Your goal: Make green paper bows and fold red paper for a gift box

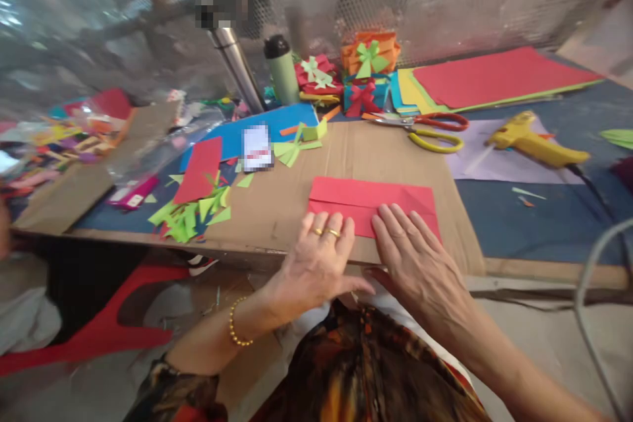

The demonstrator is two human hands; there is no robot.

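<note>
The red paper [361, 190] lies on brown cardboard [390, 158], near the front edge of the bench [519, 221]. There is bare cardboard on its left side and past its far edge. On the right, a strip of cardboard shows, and then the dark blue bench top. Green scraps [185, 221] lie to the left, well apart from the paper. A phone [257, 148] sits farther back on that side. The scissors [442, 120] lie behind the paper, to the right, and the yellow glue gun [539, 138] is farther right.

The paper is flat and wider than it is deep. It is folded, and a long line runs across it from side to side. Both hands cover parts of its near side.

The left hand [321, 254] has its fingers close together on the near left corner, and its thumb sticks out. The right hand [420, 250] lies flat on the near right part, fingers a little apart. The two hands have a small gap between them.
</note>
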